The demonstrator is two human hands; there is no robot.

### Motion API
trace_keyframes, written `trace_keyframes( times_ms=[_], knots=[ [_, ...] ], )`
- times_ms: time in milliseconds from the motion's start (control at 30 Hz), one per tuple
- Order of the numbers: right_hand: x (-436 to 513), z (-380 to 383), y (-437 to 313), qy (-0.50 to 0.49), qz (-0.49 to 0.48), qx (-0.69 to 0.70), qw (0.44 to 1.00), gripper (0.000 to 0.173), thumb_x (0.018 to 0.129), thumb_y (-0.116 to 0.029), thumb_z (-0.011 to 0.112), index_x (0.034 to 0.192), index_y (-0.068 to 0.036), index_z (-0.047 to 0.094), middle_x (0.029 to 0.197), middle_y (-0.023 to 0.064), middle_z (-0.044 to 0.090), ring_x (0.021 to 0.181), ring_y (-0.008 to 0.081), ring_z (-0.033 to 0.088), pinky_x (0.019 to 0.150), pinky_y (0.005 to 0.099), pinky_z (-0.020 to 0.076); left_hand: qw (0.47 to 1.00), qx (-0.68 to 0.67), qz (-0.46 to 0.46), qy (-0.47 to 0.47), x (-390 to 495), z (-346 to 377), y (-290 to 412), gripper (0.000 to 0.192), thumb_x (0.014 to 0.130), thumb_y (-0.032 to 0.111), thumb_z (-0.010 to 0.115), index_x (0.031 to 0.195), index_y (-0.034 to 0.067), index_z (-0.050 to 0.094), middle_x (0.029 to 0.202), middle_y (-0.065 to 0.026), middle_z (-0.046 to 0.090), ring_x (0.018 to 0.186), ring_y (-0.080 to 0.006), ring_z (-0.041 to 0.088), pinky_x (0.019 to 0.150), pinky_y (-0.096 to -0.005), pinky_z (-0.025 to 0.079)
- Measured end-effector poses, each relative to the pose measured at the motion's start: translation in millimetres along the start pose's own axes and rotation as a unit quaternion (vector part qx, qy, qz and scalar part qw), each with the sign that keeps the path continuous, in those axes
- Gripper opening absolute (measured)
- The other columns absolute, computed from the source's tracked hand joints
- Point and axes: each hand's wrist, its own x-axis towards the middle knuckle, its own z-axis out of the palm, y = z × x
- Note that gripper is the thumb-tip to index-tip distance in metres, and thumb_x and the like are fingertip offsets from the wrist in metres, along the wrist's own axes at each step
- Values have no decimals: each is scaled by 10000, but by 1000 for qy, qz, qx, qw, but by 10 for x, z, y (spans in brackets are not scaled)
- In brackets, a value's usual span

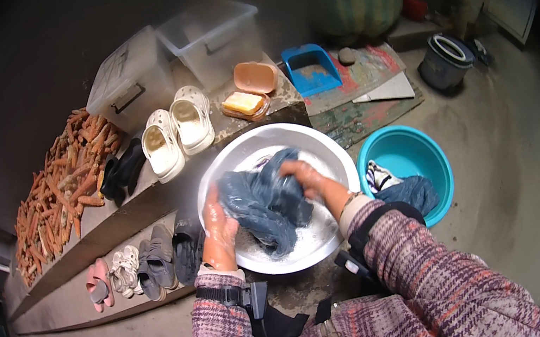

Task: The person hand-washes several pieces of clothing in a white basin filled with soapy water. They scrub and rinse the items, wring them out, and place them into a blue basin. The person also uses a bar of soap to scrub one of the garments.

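A wet dark blue cloth [259, 202] lies bunched in a wide metal basin [338, 162] that holds some sudsy water. My left hand [218, 225], wet with suds, is at the basin's left side and grips the cloth's left edge. On the right part of the same cloth, my right hand [306, 178] is closed, slightly blurred. A bar of yellow soap [243, 103] rests in an open orange soap box [256, 77] on the ledge beyond the basin. To the right, a turquoise plastic basin [399, 139] contains another dark blue cloth [411, 194] and a white and black item [380, 176].
Cream clogs [161, 146], black boots [128, 170], a heap of carrots [64, 187] and clear plastic boxes [216, 38] stand on the ledge. Several shoes [157, 262] line the lower step. A blue dustpan [311, 69] and a black bucket [447, 64] are at the back right.
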Motion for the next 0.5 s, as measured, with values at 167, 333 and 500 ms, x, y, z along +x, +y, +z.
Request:
trace_keyframes(
  times_ms=[167,333,500],
  knots=[
    [-311,484,-182,7,-12,169,986,298,712,-200,627,936,-5,645,909,142,678,818,251,676,779,386,556,993,48,74,74,236,-295,-4,423,923,291,627,1222,0,561,1154,-151,635,1040,-314,628,920,-461,512],
    [-238,883,358,83,-208,-379,898,645,687,-452,777,1090,29,628,1276,228,529,1191,313,504,1032,401,387,998,-49,-35,3,343,-338,-427,356,907,313,590,1134,39,598,1036,-156,652,955,-321,632,862,-435,528],
    [-91,822,401,162,-207,-82,961,628,757,-261,722,1244,51,477,1137,194,613,1004,261,629,869,350,517,988,114,-52,86,315,-284,-544,372,916,294,505,1137,6,588,1110,-158,637,953,-324,647,857,-442,541]
  ],
)
